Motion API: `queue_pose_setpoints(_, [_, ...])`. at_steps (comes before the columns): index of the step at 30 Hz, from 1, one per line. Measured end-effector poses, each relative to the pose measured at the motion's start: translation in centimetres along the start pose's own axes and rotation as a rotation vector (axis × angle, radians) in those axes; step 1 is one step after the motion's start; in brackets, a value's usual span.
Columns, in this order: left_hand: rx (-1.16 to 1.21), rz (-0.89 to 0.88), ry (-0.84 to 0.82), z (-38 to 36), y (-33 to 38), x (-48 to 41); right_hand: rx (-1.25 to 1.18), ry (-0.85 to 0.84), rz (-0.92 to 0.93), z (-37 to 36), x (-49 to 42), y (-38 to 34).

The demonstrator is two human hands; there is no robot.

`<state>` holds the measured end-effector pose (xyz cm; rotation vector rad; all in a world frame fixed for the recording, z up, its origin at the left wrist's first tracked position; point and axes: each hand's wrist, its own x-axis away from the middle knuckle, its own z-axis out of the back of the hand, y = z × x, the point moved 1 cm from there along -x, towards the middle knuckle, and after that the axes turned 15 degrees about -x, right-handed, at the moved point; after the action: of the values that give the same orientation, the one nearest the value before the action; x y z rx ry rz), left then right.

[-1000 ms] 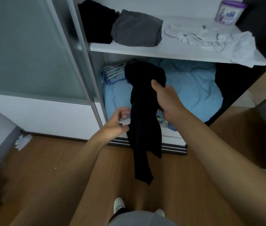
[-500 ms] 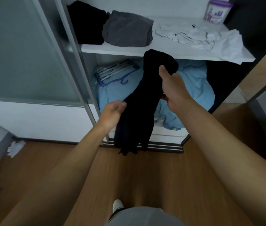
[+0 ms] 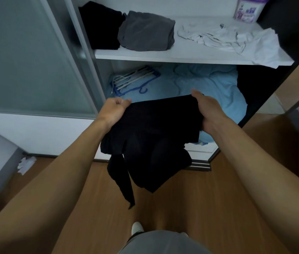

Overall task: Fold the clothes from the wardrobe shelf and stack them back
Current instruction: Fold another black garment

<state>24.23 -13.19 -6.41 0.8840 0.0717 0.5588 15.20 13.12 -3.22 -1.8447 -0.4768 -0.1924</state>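
A black garment (image 3: 154, 136) hangs spread between my two hands in front of the open wardrobe. My left hand (image 3: 114, 111) pinches its upper left corner and my right hand (image 3: 208, 110) grips its upper right edge. A narrow strip of the cloth dangles toward the floor. On the white shelf (image 3: 181, 55) above lie a folded black piece (image 3: 101, 26), a folded grey piece (image 3: 146, 31) and a crumpled white garment (image 3: 236, 40).
A purple-lidded tub (image 3: 247, 9) stands at the shelf's back right. Below the shelf lie light blue bedding (image 3: 209, 85) and a bunch of hangers (image 3: 135, 79). A frosted sliding door (image 3: 26, 57) is to the left. The floor is wood, with crumpled paper (image 3: 26, 164) at left.
The garment hung in a bunch from my right hand; my left hand took hold of it and both hands pulled it out wide and lower.
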Motion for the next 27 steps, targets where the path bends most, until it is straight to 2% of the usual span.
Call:
queue_pose_setpoints(3, [-0.025, -0.016, -0.032, -0.5, -0.4, 0.8, -0.107, -0.033, -0.031, -0.9, 0.4, -0.3])
queue_pose_setpoints(6, [-0.125, 0.02, -0.314, -0.7, -0.4, 2.1, -0.244, 0.014, -0.068, -1.2, 0.0, -0.8])
queue_pose_setpoints(8, [-0.146, 0.03, -0.48, -1.1, -0.2, 2.6, -0.223, 0.043, -0.017, -0.7, -0.8, -0.4])
queue_pose_setpoints(11, [0.106, -0.005, -0.453, -1.8, 1.1, 2.9, 0.319, 0.058, 0.276, 1.2, -1.7, 1.6])
queue_pose_setpoints(14, [0.286, 0.036, -0.425, -1.8, 2.7, 2.9, 0.65, -0.108, 0.494, 3.6, -0.9, 5.1])
queue_pose_setpoints(16, [0.336, 0.069, -0.425, -2.1, 3.4, 2.8, 0.802, -0.329, 0.543, 4.4, 0.5, 8.0])
queue_pose_setpoints(18, [0.374, 0.095, -0.436, -2.6, 4.1, 3.0, 0.883, -0.547, 0.492, 4.3, 2.1, 10.6])
queue_pose_setpoints(19, [0.394, 0.113, -0.443, -2.9, 4.5, 3.2, 0.88, -0.597, 0.454, 3.8, 2.8, 11.5])
queue_pose_setpoints(20, [0.415, 0.132, -0.45, -3.2, 4.8, 3.4, 0.845, -0.594, 0.442, 3.2, 3.3, 12.1])
queue_pose_setpoints(23, [0.478, 0.179, -0.495, -3.8, 5.6, 3.8, 0.691, -0.407, 0.533, 1.5, 3.8, 11.9])
queue_pose_setpoints(27, [0.507, 0.207, -0.552, -4.2, 5.4, 3.5, 0.724, -0.31, 0.691, 1.9, 3.2, 10.7])
